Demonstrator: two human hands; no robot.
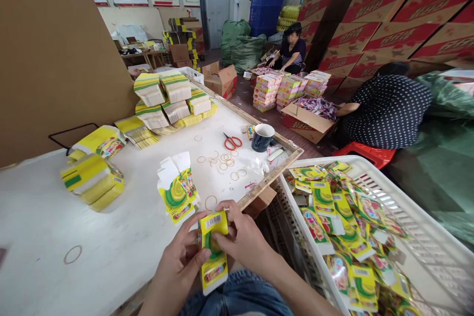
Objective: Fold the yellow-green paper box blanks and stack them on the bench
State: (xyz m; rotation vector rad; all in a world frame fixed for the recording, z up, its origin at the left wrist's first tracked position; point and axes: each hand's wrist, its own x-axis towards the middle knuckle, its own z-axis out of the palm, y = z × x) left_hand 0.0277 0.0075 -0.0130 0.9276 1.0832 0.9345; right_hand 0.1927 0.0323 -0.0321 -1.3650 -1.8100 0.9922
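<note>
Left hand [181, 258] and right hand [246, 234] both grip the yellow box [215, 271] between them, its long axis running forward, with flat boxes [175, 194] just beyond.

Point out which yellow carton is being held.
The carton between the left hand and right hand; the others lie on the table or in the white basket.

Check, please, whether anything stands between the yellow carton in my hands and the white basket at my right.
Between the yellow carton and the inside of the white basket are its near rim and the right forearm. Nothing visible blocks the left hand or right hand: both hold the carton.
</note>
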